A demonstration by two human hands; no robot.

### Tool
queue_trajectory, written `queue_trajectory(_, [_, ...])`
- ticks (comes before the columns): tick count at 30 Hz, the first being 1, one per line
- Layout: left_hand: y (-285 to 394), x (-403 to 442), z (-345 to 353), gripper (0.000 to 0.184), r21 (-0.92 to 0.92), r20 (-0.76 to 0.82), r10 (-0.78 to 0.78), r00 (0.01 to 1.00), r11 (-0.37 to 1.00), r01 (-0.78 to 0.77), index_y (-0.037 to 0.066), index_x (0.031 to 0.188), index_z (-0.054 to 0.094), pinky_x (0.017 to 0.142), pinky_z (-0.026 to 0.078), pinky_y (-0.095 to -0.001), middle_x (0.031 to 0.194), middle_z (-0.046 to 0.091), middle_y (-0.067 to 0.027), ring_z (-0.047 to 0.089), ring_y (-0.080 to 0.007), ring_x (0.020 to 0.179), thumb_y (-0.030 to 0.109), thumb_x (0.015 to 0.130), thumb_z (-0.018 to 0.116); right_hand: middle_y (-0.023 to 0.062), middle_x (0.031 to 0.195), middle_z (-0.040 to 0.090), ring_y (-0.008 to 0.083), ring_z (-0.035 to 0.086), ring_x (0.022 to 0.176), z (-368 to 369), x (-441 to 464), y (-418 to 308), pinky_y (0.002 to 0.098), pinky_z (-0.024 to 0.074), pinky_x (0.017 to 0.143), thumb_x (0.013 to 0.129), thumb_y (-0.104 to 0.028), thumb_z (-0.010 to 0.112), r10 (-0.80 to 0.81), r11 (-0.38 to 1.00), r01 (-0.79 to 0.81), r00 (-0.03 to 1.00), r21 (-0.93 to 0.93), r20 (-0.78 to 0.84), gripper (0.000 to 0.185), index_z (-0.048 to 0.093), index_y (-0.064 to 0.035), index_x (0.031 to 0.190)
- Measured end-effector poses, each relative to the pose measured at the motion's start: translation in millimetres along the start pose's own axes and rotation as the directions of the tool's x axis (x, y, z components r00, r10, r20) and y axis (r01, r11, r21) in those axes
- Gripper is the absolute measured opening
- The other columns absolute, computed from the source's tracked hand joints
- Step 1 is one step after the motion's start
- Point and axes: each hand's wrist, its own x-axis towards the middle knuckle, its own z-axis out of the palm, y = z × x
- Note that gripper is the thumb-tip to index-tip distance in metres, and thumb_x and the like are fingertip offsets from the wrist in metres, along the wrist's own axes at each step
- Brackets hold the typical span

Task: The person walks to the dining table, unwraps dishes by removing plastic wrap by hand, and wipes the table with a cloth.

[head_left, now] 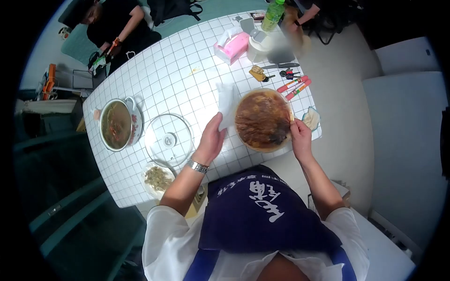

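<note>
My left hand (212, 139), with a metal watch at the wrist, is closed on the lower end of a white folded tissue (227, 104). The tissue reaches up along the left side of a wide round bowl (268, 150) filled with brown stew (262, 118). At that bowl's right rim my right hand (300, 136) pinches the edge between thumb and fingers. Just beyond the right hand lies a crumpled whitish cloth (311, 119). Left of my left hand, a glass lid (165, 149) lies on the tiled table.
A pot of soup (135, 122) and a plate of food (153, 185) stand at the left. Farther back are a pink tissue box (234, 47), a green bottle (273, 16), a knife (281, 65), keys (289, 75) and red-capped sticks (298, 89). Another person (123, 33) sits at the back left.
</note>
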Motion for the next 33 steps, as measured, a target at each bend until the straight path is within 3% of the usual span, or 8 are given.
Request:
queue_trajectory(2, [-13,-1,15,0.068,-0.010,0.080,0.020,0.997,1.000,-0.019,0.005,0.143,0.038,0.111,0.031,-0.0392,0.143,0.047,-0.0103,0.042,-0.0215,0.132,0.057,0.101,0.026,-0.0040,0.075,0.053,0.0055,0.045,0.071,1,0,-2,0.0226,0.0390,0.064,0.098,-0.015,0.051,-0.010,1.000,0.011,0.999,-0.016,0.031,0.023,0.065,0.0039,0.098])
queue_trajectory(4, [-7,-8,30,0.074,-0.133,0.121,-0.049,0.991,0.989,0.065,0.007,0.147,0.035,0.111,0.033,-0.0428,0.145,0.044,-0.0116,0.040,-0.0251,0.135,0.062,0.100,0.020,-0.0048,0.072,0.051,0.0053,0.043,0.068,5,-2,-7,0.0231,0.0376,0.061,0.098,-0.015,0.052,-0.001,1.000,0.003,0.998,-0.025,0.060,0.023,0.065,0.0037,0.094])
queue_trajectory(8, [-14,1,21,0.079,-0.265,0.127,-0.079,0.989,0.958,0.110,0.007,0.146,0.036,0.110,0.035,-0.0465,0.146,0.043,-0.0144,0.041,-0.0299,0.135,0.067,0.097,0.018,-0.0047,0.070,0.050,0.0052,0.042,0.067,12,-6,-15,0.0229,0.0375,0.061,0.098,-0.015,0.052,-0.022,0.997,0.029,0.996,-0.076,0.090,0.023,0.064,0.0036,0.093])
queue_trajectory(10, [-11,7,14,0.083,-0.330,0.246,-0.184,0.952,0.907,0.261,0.007,0.144,0.040,0.111,0.035,-0.0478,0.146,0.043,-0.0174,0.042,-0.0325,0.134,0.071,0.094,0.021,-0.0043,0.069,0.050,0.0052,0.042,0.066,17,-7,-26,0.0230,0.0373,0.060,0.098,-0.015,0.052,-0.044,0.995,0.052,0.994,-0.080,0.097,0.023,0.064,0.0036,0.093])
queue_trajectory(19, [9,50,8,0.086,-0.273,0.287,-0.349,0.892,0.863,0.425,0.002,0.140,0.044,0.109,0.037,-0.0454,0.143,0.046,-0.0211,0.046,-0.0334,0.131,0.072,0.093,0.025,-0.0017,0.063,0.048,0.0056,0.041,0.062,17,-3,-34,0.0249,0.0366,0.056,0.096,-0.016,0.053,0.022,0.974,0.011,0.989,-0.225,0.143,0.025,0.064,0.0040,0.088])
queue_trajectory(22, [4,66,3,0.086,-0.361,0.393,-0.328,0.859,0.804,0.473,0.002,0.141,0.043,0.109,0.038,-0.0469,0.144,0.044,-0.0216,0.046,-0.0346,0.131,0.072,0.093,0.025,-0.0002,0.061,0.047,0.0063,0.041,0.061,27,1,-33,0.0255,0.0370,0.055,0.095,-0.017,0.053,0.011,0.981,0.004,0.997,-0.193,0.080,0.025,0.064,0.0039,0.086])
queue_trajectory(31, [-18,40,11,0.083,-0.462,0.303,-0.175,0.937,0.833,0.305,0.008,0.146,0.036,0.111,0.035,-0.0510,0.147,0.039,-0.0187,0.041,-0.0364,0.133,0.071,0.094,0.020,-0.0008,0.062,0.049,0.0068,0.041,0.062,33,11,-28,0.0267,0.0376,0.056,0.095,-0.016,0.052,0.014,0.997,-0.011,0.999,-0.075,0.045,0.025,0.063,0.0033,0.083])
queue_trajectory(33, [-23,33,11,0.083,-0.508,0.352,-0.142,0.925,0.801,0.317,0.009,0.146,0.036,0.111,0.035,-0.0519,0.147,0.039,-0.0184,0.041,-0.0364,0.134,0.071,0.094,0.019,-0.0001,0.062,0.050,0.0071,0.042,0.062,32,15,-19,0.0269,0.0381,0.056,0.095,-0.016,0.052,-0.013,0.995,0.017,0.999,-0.100,0.047,0.025,0.063,0.0031,0.083])
